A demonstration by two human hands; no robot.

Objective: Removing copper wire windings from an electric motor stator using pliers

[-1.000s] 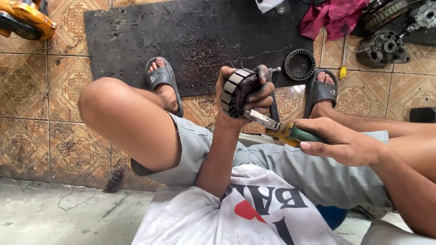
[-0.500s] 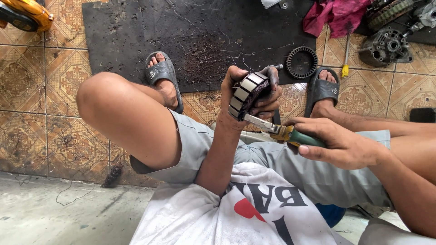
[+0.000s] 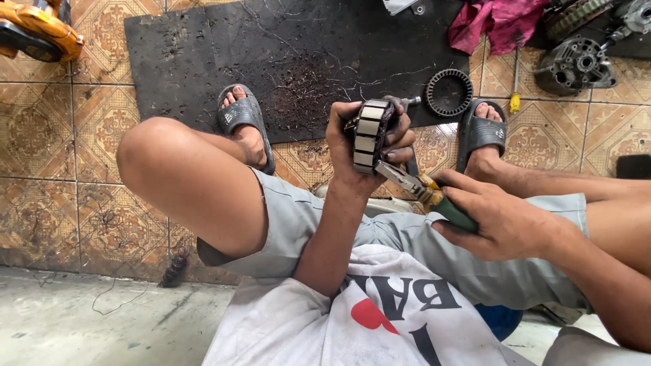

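Left hand (image 3: 359,152) clenched round magnet ring (image 3: 369,137), held edge-on above knees. Right hand (image 3: 498,220) grips pliers (image 3: 424,193); long axis slants up-left, tips touching ring's lower rim, right of left wrist.

Round stator core (image 3: 367,137), metal w/ pale segmented rim, held edge-on above the knees. Green-handled pliers (image 3: 426,194), tips touching its lower edge, angled up-left.

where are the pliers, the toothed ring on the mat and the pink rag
pliers (image 3: 415,184), head view, on the metal jaws below the left hand.
toothed ring (image 3: 449,93), head view, on its dark rim.
pink rag (image 3: 498,20), head view, on its crumpled middle.
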